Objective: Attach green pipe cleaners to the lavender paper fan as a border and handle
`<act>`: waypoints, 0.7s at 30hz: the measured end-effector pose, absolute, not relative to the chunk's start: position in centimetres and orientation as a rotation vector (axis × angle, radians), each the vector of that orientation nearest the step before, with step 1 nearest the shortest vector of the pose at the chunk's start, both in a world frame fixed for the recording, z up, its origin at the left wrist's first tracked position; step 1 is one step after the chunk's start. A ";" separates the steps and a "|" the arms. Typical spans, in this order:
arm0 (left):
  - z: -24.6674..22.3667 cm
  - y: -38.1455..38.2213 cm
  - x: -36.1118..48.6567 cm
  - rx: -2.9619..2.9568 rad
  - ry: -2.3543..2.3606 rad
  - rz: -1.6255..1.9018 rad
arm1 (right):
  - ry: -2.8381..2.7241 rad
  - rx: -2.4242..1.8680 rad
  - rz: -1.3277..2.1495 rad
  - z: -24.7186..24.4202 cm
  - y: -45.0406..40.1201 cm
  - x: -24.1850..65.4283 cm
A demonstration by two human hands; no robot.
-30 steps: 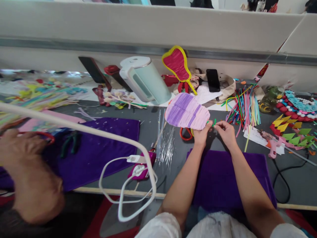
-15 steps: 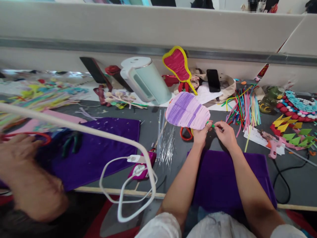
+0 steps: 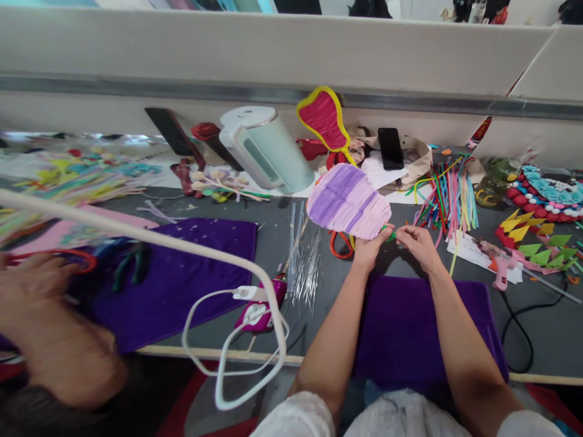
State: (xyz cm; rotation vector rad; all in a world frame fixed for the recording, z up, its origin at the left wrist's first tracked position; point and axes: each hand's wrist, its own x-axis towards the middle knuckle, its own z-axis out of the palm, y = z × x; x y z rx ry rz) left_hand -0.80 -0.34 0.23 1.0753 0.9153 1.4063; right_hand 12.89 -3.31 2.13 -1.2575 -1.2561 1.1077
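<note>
While the fan-shaped, fuzzy pink-and-purple panel (image 3: 347,200) is hovering above the grey bench (image 3: 553,334), our left hand (image 3: 368,251) is gripping its narrow end and our right hand (image 3: 414,240) is pinching a thin green strip (image 3: 390,233) there. We are working best, we judge, by steadying the panel and keeping the strip taut. Nearer us, a folded purple cloth (image 3: 412,334) is lying.
</note>
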 end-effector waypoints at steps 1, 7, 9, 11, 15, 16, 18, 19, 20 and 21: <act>0.2 -0.3 -0.8 1.073 0.902 1.401 | -1.257 -1.258 1.101 2.1 -3.3 12.9; 0.0 -0.3 -0.7 1.092 0.866 1.366 | -1.282 -1.290 1.101 2.0 -3.3 13.1; -0.1 -0.3 -0.7 1.095 0.870 1.350 | -1.276 -1.302 1.115 1.9 -3.3 13.1; 0.0 -0.3 -0.6 1.074 0.865 1.352 | -1.272 -1.305 1.120 1.7 -3.2 12.9; 0.2 -0.1 -0.7 0.972 0.853 1.379 | -1.386 -1.248 1.066 1.4 -3.2 12.7; 0.2 0.0 -0.8 0.933 0.857 1.382 | -1.445 -1.238 1.036 1.4 -3.2 12.6; 0.3 0.1 -0.8 0.848 0.871 1.392 | -1.593 -1.277 0.936 1.4 -3.4 12.4; 0.2 0.2 -0.8 0.809 0.879 1.398 | -1.668 -1.329 0.856 1.4 -3.5 12.3; 0.2 0.3 -0.8 0.780 0.884 1.404 | -1.737 -1.392 0.756 1.4 -3.6 12.1; 0.1 0.3 -0.8 0.757 0.887 1.410 | -1.797 -1.452 0.644 1.3 -3.7 12.0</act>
